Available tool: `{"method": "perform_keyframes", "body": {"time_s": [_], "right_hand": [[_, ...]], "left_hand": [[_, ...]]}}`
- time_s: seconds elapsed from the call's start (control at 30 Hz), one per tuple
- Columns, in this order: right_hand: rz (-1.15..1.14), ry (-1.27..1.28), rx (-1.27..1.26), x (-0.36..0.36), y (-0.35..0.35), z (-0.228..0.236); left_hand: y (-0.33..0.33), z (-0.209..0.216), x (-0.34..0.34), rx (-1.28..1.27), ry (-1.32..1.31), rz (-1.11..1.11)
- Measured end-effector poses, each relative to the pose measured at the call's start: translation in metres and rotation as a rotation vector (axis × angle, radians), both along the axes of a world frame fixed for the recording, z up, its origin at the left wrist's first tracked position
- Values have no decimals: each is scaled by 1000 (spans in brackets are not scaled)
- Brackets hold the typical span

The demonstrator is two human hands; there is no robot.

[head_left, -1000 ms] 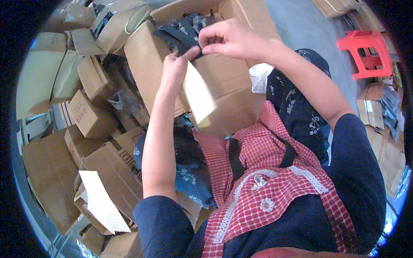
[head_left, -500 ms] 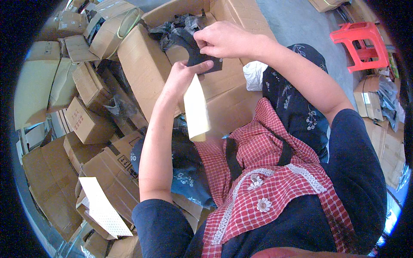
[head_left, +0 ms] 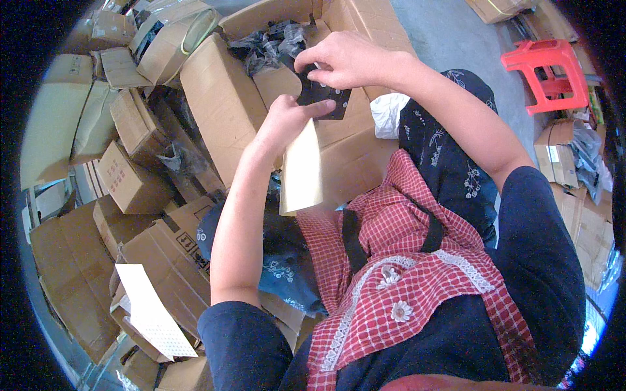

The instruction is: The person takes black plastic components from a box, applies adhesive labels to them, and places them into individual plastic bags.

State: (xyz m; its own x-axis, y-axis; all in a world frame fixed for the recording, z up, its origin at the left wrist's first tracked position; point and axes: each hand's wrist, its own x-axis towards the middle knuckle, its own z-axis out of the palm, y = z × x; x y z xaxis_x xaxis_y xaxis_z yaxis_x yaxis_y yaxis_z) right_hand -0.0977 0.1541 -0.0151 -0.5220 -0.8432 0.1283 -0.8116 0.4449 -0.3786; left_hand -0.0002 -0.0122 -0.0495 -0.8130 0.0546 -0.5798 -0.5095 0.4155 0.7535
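My left hand (head_left: pixel 283 124) is closed around a black flat piece (head_left: pixel 338 98) marked with several small white dots, my thumb lying across it. From the same hand hangs a pale yellow paper sheet (head_left: pixel 303 173). My right hand (head_left: pixel 352 62) has its fingers bent in a pinch at the upper part of the black piece; its fingertips partly hide that part. Both hands are over the near side of a big open cardboard box (head_left: pixel 218 104). Inside it, dark items in clear plastic (head_left: pixel 261 49) lie beyond my hands.
Cardboard boxes (head_left: pixel 134 179) are piled on the left, with a white printed sheet (head_left: pixel 153 313) on top of one. A red plastic stool (head_left: pixel 548 75) stands at the far right, near more cartons (head_left: pixel 561 153). White crumpled material (head_left: pixel 388 114) lies beside my right knee.
The black piece has turned and shifted right, now showing several white dots. My left hand has moved slightly right with the pale sheet. My right thumb and finger look a little farther apart.
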Motion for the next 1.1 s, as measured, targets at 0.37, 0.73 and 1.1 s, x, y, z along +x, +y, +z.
{"method": "perform_keyframes", "body": {"time_s": [0.37, 0.73, 1.1], "right_hand": [[-19, -253, -160, -10, 1, 20], [138, 15, -76, 8, -7, 3], [-87, 369, 37, -5, -7, 8]], "left_hand": [[-9, 2, 3, -2, 76, 23], [-1, 13, 4, 89, 26, 37], [-1, 8, 10, -8, -15, -66]]}}
